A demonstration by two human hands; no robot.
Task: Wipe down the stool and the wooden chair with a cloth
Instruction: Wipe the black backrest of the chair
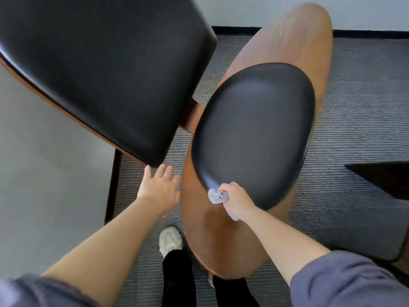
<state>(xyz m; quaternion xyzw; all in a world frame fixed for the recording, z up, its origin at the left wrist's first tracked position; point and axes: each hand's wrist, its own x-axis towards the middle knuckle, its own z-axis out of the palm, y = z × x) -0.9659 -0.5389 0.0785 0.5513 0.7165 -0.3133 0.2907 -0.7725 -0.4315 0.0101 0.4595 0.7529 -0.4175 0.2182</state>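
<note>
The right hand [235, 199] is closed around a bunched pale cloth [215, 196], which is pressed against the near edge of the black cushion [254, 138] where it meets the brown wooden shell [212, 231] of the stool. The left hand [158, 188] is spread wide and holds nothing; it hovers beside the shell, just below the corner of the wooden chair's black seat pad [106, 69], which lies up and to the left of it. For this step to be done well, the cloth is best kept flat against the seam and drawn along the cushion rim in overlapping strokes, while the shell is steadied by the free hand. No brand, label or writing can be read anywhere.
</note>
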